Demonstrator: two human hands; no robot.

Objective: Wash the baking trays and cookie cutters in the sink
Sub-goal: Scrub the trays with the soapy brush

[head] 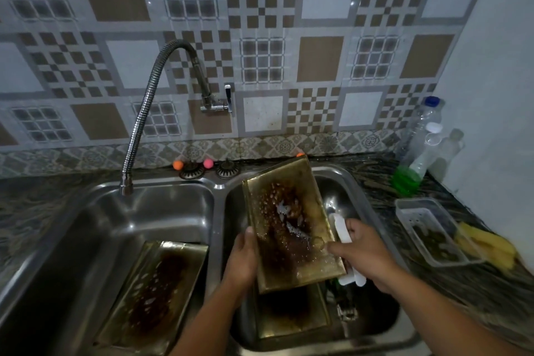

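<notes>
You are gripping the tilted tray at centre with your left hand; your right hand, holding a brush, should be scrubbing the dark crust firmly.

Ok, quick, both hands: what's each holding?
Left hand: grips the stained rectangular metal baking tray by its left edge.
Right hand: holds a white plastic brush.

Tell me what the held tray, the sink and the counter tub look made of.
Held tray: metal, seemingly brass-toned, with dark baked-on stains and wet glints. Sink: stainless steel, brushed grey with soft reflections. Tub: clear plastic; contents show through its walls.
</notes>
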